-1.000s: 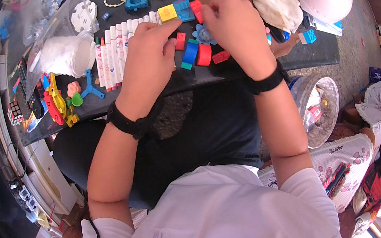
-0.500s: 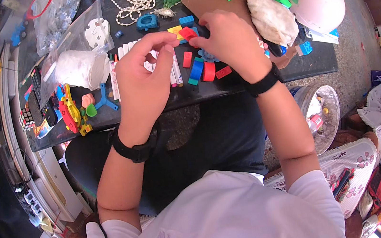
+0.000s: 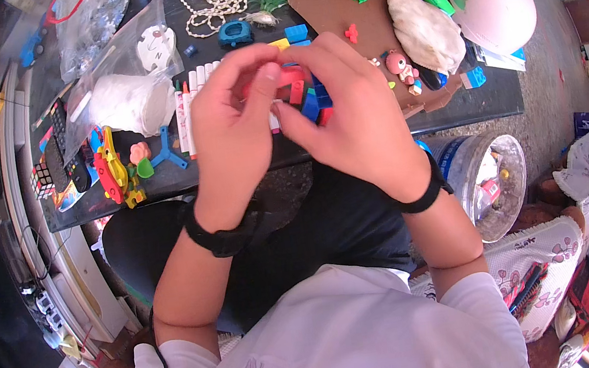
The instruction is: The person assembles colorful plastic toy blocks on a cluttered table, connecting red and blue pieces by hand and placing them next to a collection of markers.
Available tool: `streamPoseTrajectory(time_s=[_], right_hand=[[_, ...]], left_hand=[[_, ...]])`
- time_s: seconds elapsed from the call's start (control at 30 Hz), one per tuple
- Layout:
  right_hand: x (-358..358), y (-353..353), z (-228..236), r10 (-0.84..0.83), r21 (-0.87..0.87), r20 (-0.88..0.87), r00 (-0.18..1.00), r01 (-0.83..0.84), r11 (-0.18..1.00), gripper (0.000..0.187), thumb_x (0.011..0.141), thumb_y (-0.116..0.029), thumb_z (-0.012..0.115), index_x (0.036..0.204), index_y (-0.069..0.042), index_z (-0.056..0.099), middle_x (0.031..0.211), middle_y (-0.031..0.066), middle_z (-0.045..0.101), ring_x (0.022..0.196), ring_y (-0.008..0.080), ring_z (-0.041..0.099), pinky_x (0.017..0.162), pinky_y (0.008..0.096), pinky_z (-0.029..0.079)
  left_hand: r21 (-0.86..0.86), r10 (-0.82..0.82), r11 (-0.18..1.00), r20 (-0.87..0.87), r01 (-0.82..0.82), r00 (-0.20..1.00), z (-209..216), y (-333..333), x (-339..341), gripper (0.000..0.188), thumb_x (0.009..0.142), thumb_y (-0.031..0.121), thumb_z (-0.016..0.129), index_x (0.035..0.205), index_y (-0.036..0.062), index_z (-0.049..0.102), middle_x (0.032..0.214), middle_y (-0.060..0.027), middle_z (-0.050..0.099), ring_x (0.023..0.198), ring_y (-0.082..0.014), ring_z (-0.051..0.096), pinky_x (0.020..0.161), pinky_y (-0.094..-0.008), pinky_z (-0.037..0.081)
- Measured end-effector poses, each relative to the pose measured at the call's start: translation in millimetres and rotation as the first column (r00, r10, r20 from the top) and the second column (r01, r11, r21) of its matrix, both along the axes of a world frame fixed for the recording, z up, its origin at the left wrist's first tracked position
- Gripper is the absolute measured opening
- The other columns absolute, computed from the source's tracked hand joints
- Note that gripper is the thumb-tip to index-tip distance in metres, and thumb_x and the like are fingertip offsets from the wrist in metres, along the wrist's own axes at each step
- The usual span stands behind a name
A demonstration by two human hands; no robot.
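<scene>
Above the near middle of the table, my left hand and my right hand meet with their fingers curled toward each other. Between them is a red toy brick, partly covered by the fingers and slightly blurred. Blue and red bricks show behind and below the right thumb, among them a blue brick. A yellow brick and another blue brick lie just beyond the fingertips. White markers lie beside and partly behind my left hand.
Brown cardboard lies at the back right with a pink figurine. White stuffing and yellow-red toys sit at the left. A string of beads lies at the back. A clear bin stands right of the table.
My hands have come together; the right hand has moved left and nearer to me with the red brick. The pink figurine and a small red piece on the cardboard are now uncovered.
</scene>
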State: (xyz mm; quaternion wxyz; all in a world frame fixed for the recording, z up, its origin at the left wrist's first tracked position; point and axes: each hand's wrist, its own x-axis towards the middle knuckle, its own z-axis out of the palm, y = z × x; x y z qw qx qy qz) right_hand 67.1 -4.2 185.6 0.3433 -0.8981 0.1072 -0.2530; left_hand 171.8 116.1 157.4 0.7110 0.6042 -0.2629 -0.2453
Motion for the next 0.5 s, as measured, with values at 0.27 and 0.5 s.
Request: streamPoseTrajectory(time_s=[0.27, 0.5], right_hand=[[-36.0, -9.2, 1.0, 0.054, 0.357, 0.118, 0.991, -0.093, 0.929, 0.071, 0.089, 0.005, 0.072, 0.152, 0.001, 0.041, 0.111, 0.0167, 0.065, 0.094, 0.0253, 0.066, 0.084, 0.0338, 0.057], [-55.5, -10.9, -1.1, -0.004, 0.550, -0.004, 1.000, 0.006, 0.835, 0.074, 0.079, 0.000, 0.087, 0.145, -0.001, 0.052, 0.101, 0.0080, 0.070, 0.091, 0.0118, 0.067, 0.081, 0.0265, 0.055]], left_hand=[[-0.066, -0.017, 0.998, -0.036, 0.015, 0.999, 18.9, 15.4, 4.6, 0.022, 0.096, 0.001, 0.073, 0.113, -0.0004, 0.060, 0.108, -0.0070, 0.066, 0.101, -0.0133, 0.068, 0.083, -0.0266, 0.057], [-0.016, -0.168, 0.985, 0.165, 0.173, 0.972, 27.9, 21.6, -6.6, 0.021, 0.089, -0.006, 0.076, 0.109, -0.0040, 0.068, 0.108, -0.0095, 0.067, 0.101, -0.0171, 0.069, 0.088, -0.0290, 0.058]])
